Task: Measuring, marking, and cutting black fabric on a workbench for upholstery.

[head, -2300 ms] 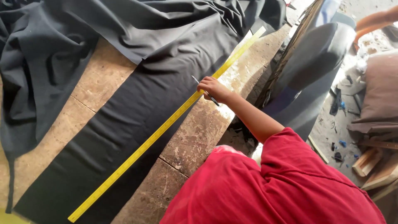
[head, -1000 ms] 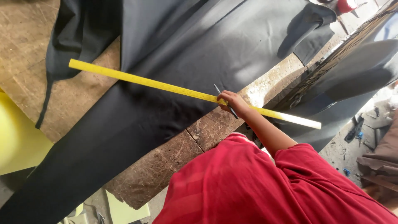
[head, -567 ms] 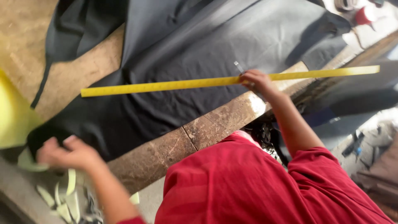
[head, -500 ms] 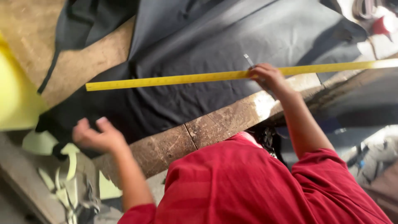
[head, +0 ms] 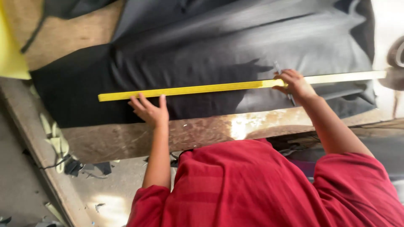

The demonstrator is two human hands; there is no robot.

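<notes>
A long yellow ruler [head: 198, 88] lies across black cloth [head: 219, 46] spread on a worn wooden table [head: 126, 141]. My left hand [head: 148, 110] rests flat on the cloth, fingers spread, fingertips touching the ruler's near edge toward its left end. My right hand [head: 294, 84] presses down on the ruler further right and holds a thin pen-like marker [head: 281, 75] whose tip points past the ruler onto the cloth. My red shirt fills the lower part of the view.
A yellow sheet [head: 10, 46] shows at the upper left edge. Scraps of cloth and offcuts [head: 63, 159] lie on the floor beside the table's left end. The table's near edge runs just below the cloth.
My left hand came up from the lower left and landed on the cloth at the ruler. The ruler settled level across the cloth, with my right hand still on it.
</notes>
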